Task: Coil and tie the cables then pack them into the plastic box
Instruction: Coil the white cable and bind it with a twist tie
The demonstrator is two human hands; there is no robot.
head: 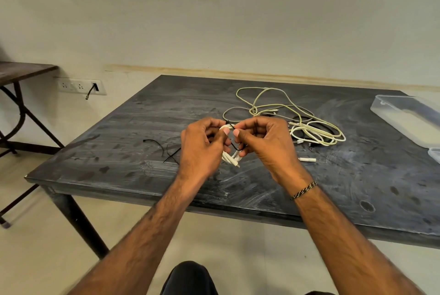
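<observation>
My left hand [202, 149] grips a coiled white cable [229, 157] held above the dark table [142, 123]. My right hand [264, 142] pinches a thin black tie [236, 146] that runs around the coil. A white plug end of the coil pokes out below my fingers. Behind my hands lies a loose tangle of pale and black cables [302, 123]. A clear plastic box [409, 118] stands open at the table's right edge.
Several spare black ties [166, 150] lie on the table left of my hands. A small white connector [308, 159] lies to the right. A second table [21, 73] and a wall socket strip [81, 86] are at the left.
</observation>
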